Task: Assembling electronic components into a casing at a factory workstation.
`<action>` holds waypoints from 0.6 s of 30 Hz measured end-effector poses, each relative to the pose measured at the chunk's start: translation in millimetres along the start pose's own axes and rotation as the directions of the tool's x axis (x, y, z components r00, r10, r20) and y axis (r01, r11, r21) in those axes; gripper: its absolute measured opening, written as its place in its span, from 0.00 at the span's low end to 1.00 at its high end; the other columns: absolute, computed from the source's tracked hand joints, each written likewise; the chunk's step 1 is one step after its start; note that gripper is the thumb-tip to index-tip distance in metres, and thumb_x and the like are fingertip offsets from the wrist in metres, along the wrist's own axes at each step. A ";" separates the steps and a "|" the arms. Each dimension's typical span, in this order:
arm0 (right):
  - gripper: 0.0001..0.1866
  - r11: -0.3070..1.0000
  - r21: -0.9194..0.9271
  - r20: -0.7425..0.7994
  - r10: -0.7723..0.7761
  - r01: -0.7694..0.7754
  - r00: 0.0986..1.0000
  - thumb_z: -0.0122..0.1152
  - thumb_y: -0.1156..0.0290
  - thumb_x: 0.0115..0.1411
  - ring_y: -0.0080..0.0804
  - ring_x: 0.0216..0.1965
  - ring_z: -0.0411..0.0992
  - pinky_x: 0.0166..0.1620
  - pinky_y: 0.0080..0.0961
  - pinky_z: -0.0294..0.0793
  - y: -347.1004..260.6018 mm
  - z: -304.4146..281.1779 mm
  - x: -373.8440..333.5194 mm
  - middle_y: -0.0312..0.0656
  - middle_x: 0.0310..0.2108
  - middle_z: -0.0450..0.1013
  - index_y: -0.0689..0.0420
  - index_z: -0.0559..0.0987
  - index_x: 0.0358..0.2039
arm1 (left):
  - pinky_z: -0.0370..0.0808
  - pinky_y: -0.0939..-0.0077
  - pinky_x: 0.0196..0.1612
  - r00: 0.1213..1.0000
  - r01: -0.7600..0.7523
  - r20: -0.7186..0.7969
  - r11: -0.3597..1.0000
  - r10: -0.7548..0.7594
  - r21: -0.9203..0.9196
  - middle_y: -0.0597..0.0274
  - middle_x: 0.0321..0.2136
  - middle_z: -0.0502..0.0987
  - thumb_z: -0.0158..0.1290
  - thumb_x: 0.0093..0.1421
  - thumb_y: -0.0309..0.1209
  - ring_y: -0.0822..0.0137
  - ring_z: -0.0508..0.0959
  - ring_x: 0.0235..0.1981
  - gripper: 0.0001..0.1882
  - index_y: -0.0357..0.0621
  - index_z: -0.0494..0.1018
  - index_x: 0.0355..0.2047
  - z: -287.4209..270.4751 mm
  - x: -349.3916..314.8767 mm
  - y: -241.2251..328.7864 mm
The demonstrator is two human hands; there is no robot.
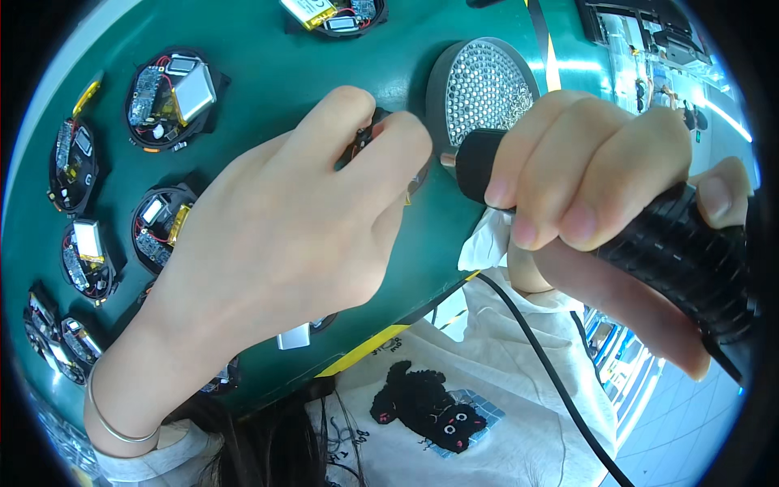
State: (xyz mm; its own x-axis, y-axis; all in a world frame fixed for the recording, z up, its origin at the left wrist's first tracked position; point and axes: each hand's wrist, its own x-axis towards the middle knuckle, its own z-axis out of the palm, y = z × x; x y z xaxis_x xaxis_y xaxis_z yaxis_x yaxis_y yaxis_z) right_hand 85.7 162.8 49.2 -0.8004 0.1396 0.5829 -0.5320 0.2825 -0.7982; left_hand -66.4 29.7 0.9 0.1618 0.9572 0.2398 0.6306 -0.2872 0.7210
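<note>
My left hand [300, 211] is closed around a small dark electronic assembly [357, 148], mostly hidden under the fingers; only a dark part shows between them. In my right hand [596, 162] is a black electric screwdriver [665, 235], its body lying across my palm and its metal tip [448, 160] pointing left toward my left hand. Just beyond the tip stands a round grey dish [436, 97] holding many small shiny metal pieces, likely screws. To the left lie several round black housings, among them an open one [166, 101] with a circuit board, wires and a silver battery.
Another open housing [341, 20] lies at the far edge of the green table [268, 65]. Yellow-black tape [365, 351] runs along the near edge. A black cable [535, 333] hangs in front of my shirt. Dark equipment [649, 36] stands at the far right.
</note>
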 end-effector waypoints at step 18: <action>0.49 0.999 -0.042 -0.082 -0.035 0.031 0.996 0.47 0.23 0.47 0.31 0.29 0.69 0.32 0.33 0.69 -11.2 -50.7 -17.6 0.42 0.37 0.67 0.52 0.66 0.56 | 0.74 0.62 0.42 0.995 -0.044 -0.084 0.993 0.054 0.110 0.50 0.46 0.69 0.62 0.42 0.23 0.51 0.74 0.42 0.20 0.38 0.72 0.38 -2.3 0.3 3.0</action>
State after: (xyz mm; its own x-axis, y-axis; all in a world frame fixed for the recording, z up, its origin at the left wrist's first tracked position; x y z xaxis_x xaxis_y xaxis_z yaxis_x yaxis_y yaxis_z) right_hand 119.8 205.3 55.6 -0.7564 0.2067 0.6206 -0.5446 0.3267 -0.7725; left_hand -66.2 29.1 4.6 0.1312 0.9341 0.3319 0.7027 -0.3238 0.6336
